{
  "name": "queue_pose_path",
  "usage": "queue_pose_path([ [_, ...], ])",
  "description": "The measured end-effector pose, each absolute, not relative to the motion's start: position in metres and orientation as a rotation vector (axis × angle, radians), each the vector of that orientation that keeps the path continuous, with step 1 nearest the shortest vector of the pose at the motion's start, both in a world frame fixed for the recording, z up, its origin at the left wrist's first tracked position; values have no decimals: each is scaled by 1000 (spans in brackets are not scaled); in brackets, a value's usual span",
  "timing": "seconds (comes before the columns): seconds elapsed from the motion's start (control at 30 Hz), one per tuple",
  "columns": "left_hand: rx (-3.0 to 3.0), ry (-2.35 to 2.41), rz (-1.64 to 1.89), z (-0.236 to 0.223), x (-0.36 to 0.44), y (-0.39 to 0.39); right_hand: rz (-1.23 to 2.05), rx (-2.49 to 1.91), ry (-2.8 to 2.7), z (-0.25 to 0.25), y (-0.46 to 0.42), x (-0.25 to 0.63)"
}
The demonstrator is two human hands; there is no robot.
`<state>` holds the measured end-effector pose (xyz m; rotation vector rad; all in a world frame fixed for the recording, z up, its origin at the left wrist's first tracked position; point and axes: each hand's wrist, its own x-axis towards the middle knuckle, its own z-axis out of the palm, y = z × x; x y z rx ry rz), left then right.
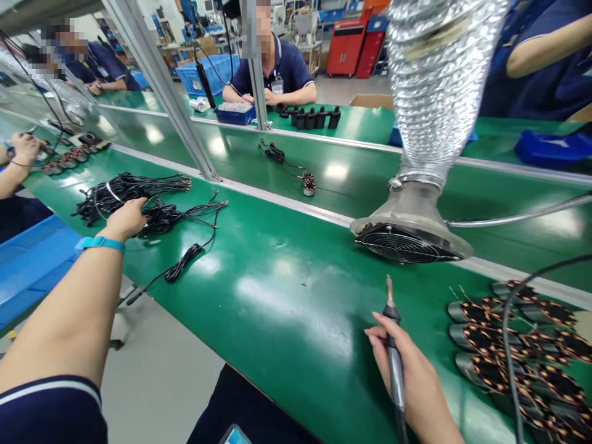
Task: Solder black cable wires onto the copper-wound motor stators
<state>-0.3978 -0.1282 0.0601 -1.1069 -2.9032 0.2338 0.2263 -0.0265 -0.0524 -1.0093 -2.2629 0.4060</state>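
My left hand (127, 219) lies on a tangled bundle of black leaded wires (160, 217), with its fingers down among the strands. More of these wires (123, 192) spread toward the far side of the green bench, and one loop (184, 263) trails toward the near edge. My right hand (407, 376) grips a soldering iron (395, 364) with its tip pointing up and away from me. Just right of that hand lie several copper-wound motor stators (513, 351) in overlapping rows, partly covered by a dark cable.
A fume extractor with a fan guard (407, 242) and foil duct (437, 80) stands ahead. Metal rails divide the benches. Co-workers sit at the far bench and left, near black components and a blue bin (206, 74). A blue crate (32, 265) sits below left.
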Motion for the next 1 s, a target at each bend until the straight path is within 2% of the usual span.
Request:
queue_pose_path([
  [0.37,-1149,-3050,392,52,-413,-138,361,-1018,-2254,-53,-24,223],
  [0.8,-1391,-2941,460,74,-356,-166,389,-1036,-2303,-50,-24,229],
  [1.0,-1500,-2968,451,57,-331,-176,396,-1031,-2304,-53,-22,233],
])
